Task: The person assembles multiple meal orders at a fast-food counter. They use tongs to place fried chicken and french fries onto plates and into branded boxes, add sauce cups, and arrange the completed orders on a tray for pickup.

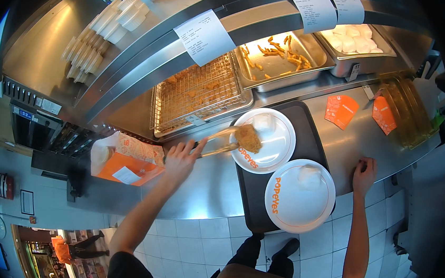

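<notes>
My left hand grips a pair of tongs that pinch a breaded fried piece over the far white plate. That plate also carries a small white lidded cup. A second white plate with another white cup lies nearer to me. Both plates rest on a black tray. My right hand rests on the steel counter edge, fingers curled, holding nothing.
A wire rack tray with fried crumbs, a pan of fries and a pan of white pieces sit behind. An orange paper box stands left. Orange sleeves and a clear container lie right. Paper tickets hang above.
</notes>
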Action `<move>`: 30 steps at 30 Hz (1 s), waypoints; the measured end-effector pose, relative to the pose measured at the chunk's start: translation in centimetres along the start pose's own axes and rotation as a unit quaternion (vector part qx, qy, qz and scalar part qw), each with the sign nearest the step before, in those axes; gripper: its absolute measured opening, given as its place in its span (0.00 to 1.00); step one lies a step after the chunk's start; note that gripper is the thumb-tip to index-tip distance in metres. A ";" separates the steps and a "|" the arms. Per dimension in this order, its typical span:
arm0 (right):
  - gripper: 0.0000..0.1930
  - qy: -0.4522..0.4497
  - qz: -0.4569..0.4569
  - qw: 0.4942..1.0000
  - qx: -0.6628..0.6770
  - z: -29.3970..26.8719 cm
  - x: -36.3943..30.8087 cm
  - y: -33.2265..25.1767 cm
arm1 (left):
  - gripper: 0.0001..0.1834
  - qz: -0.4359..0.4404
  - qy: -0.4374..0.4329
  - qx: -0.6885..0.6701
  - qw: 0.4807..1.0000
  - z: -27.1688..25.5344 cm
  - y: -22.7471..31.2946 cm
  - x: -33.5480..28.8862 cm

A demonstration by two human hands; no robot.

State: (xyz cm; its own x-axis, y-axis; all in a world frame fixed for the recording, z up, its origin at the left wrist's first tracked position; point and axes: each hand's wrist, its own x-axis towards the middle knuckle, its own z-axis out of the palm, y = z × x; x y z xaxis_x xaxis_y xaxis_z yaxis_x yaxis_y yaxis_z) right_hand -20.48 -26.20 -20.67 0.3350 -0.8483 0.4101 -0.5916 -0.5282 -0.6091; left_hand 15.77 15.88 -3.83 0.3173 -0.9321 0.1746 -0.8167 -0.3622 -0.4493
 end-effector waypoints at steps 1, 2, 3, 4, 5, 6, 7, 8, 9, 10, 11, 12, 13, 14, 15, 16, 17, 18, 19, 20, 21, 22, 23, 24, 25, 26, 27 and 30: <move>0.03 0.004 -0.007 1.000 -0.006 0.1 0.0 0.0 | 0.44 -0.046 -0.010 -0.030 0.998 -1.2 -0.2 -1.1; 0.03 0.014 -0.008 1.000 -0.012 0.1 -0.1 0.2 | 0.45 -0.087 -0.021 -0.059 0.994 -2.5 -0.8 -2.1; 0.03 0.012 -0.017 1.000 -0.015 0.1 -0.1 0.4 | 0.45 -0.127 -0.042 -0.088 0.987 -3.5 -1.7 -2.5; 0.02 0.013 -0.024 0.999 -0.019 0.2 -0.2 0.6 | 0.44 -0.155 -0.045 -0.090 0.983 -4.0 -2.9 -2.2; 0.02 0.014 -0.032 0.999 -0.022 0.2 -0.2 0.8 | 0.42 -0.182 -0.059 -0.092 0.977 -4.0 -4.6 -1.2; 0.02 0.011 -0.029 0.999 -0.023 0.3 -0.3 1.0 | 0.41 -0.210 -0.073 -0.092 0.971 -3.5 -6.3 0.2; 0.02 0.009 -0.027 0.999 -0.023 0.3 -0.3 1.2 | 0.38 -0.211 -0.051 -0.090 0.972 -2.5 -8.1 2.2; 0.02 0.012 -0.024 0.999 -0.022 0.4 -0.3 1.3 | 0.35 -0.211 -0.024 -0.086 0.973 -1.0 -10.2 4.9; 0.03 0.009 -0.022 0.999 -0.028 0.5 -0.2 1.3 | 0.34 -0.213 -0.037 -0.057 0.975 0.9 -12.2 7.7; 0.03 0.007 -0.019 0.999 -0.033 0.6 -0.2 1.3 | 0.33 -0.210 -0.040 -0.032 0.976 3.1 -14.0 10.5; 0.03 0.010 -0.015 0.999 -0.027 0.6 -0.1 1.3 | 0.34 -0.183 -0.066 0.007 0.981 5.4 -15.7 13.3; 0.03 0.017 -0.028 0.999 -0.027 0.7 -0.1 1.3 | 0.34 -0.145 -0.074 0.049 0.985 7.9 -17.2 15.8; 0.03 0.012 -0.022 0.999 -0.043 0.8 -0.1 1.2 | 0.34 -0.156 -0.084 0.061 0.982 10.7 -18.3 18.1; 0.03 0.008 -0.011 0.999 -0.047 0.8 -0.1 1.3 | 0.34 -0.162 -0.087 0.079 0.980 13.6 -19.0 20.1; 0.03 0.004 0.004 0.999 -0.042 0.8 -0.1 1.3 | 0.34 -0.155 -0.080 0.114 0.978 16.2 -20.0 21.3; 0.02 0.008 0.000 0.998 -0.058 0.8 -0.1 1.4 | 0.34 -0.148 -0.072 0.150 0.975 18.7 -20.9 22.5; 0.03 0.008 0.002 0.998 -0.062 0.9 -0.2 1.5 | 0.34 -0.129 -0.054 0.203 0.969 20.7 -22.2 23.2; 0.03 0.005 0.003 0.998 -0.065 0.9 -0.2 1.6 | 0.34 -0.137 -0.055 0.148 0.978 22.0 -23.7 23.4; 0.03 0.004 -0.001 0.998 -0.062 0.9 -0.2 1.8 | 0.34 -0.146 -0.056 0.094 0.983 22.9 -25.0 23.6; 0.04 0.002 0.005 0.997 -0.073 1.0 -0.3 1.9 | 0.34 -0.185 -0.077 -0.070 0.977 22.9 -26.7 23.1; 0.04 0.002 0.001 0.997 -0.073 1.0 -0.4 2.0 | 0.33 -0.220 -0.093 -0.232 0.943 22.6 -27.8 22.6; 0.04 0.007 -0.002 0.997 -0.073 1.0 -0.4 2.1 | 0.33 -0.281 -0.146 -0.256 0.913 21.7 -28.6 22.2; 0.04 0.015 -0.005 0.998 -0.065 1.1 -0.5 2.1 | 0.33 -0.339 -0.200 -0.277 0.877 20.2 -29.1 21.3; 0.04 0.011 -0.001 0.998 -0.068 1.1 -0.4 2.0 | 0.33 -0.367 -0.222 -0.329 0.841 18.4 -29.1 20.2; 0.04 0.011 0.002 0.998 -0.065 1.1 -0.4 1.9 | 0.33 -0.397 -0.243 -0.375 0.802 16.3 -28.8 19.2; 0.04 0.016 0.002 0.998 -0.054 1.0 -0.4 1.8 | 0.34 -0.397 -0.233 -0.452 0.764 14.3 -27.8 18.0; 0.04 0.011 0.004 0.998 -0.062 1.0 -0.4 1.6 | 0.34 -0.381 -0.230 -0.509 0.736 12.5 -26.6 17.2; 0.04 0.013 -0.008 0.997 -0.070 0.8 -0.2 1.2 | 0.34 -0.383 -0.200 -0.600 0.674 7.3 -22.5 14.6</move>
State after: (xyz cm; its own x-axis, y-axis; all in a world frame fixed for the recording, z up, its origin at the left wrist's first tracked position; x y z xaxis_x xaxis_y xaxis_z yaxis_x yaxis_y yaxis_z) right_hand -20.62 -26.69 -22.01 0.3271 -0.8375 0.4376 -0.6842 -0.5294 -0.5017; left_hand 42.28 10.40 2.37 0.7750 -0.4847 -0.4055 -0.0659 -0.7001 0.7110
